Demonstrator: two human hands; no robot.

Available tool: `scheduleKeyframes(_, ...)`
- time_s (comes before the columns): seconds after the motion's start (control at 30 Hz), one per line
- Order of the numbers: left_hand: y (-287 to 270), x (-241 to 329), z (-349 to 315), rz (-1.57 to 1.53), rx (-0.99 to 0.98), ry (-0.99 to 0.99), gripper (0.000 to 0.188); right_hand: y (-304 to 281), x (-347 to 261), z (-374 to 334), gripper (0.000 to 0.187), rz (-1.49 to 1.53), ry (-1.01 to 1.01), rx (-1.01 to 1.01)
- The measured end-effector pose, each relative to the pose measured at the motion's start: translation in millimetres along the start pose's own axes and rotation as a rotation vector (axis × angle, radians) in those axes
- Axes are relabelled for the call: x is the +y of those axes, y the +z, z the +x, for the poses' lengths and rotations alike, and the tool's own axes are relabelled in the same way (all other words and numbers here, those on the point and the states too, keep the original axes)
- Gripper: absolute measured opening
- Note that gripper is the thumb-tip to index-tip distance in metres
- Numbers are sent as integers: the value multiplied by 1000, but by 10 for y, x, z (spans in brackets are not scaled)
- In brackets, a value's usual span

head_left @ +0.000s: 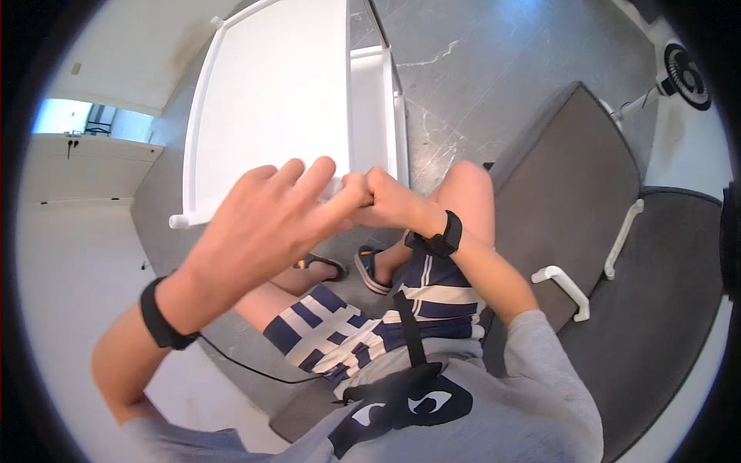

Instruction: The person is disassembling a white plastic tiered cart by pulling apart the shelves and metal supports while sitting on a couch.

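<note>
My left hand (266, 220) reaches across to the near right corner of a white panel-topped frame (270, 92). Its thumb side is pinched against my right hand, while the other fingers stick up, bent and apart. My right hand (390, 202) is closed, its knuckles meeting the left thumb and finger. A bit of white shows between the two hands, but I cannot tell whether it is the frame's corner or a separate piece. The fingertips of both hands are mostly hidden. Each wrist wears a black band.
Two white curved handles, one (567, 292) nearer and one (624, 239) farther, lie on the grey sofa (556, 185) at right. A white fan (685, 76) stands beyond it. A thin black cable (258, 372) runs from my left wristband. White cabinets (85, 231) line the left.
</note>
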State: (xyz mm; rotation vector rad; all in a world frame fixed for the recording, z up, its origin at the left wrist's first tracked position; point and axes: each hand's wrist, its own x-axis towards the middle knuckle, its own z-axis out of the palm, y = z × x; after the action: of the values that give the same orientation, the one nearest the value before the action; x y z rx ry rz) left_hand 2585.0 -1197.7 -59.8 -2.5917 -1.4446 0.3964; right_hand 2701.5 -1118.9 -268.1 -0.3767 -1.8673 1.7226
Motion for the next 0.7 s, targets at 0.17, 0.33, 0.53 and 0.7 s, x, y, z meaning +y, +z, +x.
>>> scheduleKeyframes(0.17, -328, -137, 138, 254, -419, 262, 28, 10, -171, 19, 35, 55, 65, -345)
scheduleKeyframes(0.33, -429, 262, 342, 433, -638, 402, 25, 118, -220, 42, 29, 279, -153, -443)
scheduleKeyframes(0.53, -467, 268, 442, 183, -962, 64, 32, 265, -201, 220, 27, 437, -46, -684)
scheduleKeyframes(0.7, -388, 129, 341, 118, -884, 91, 34, 154, -227, 202, 18, 352, 109, -754)
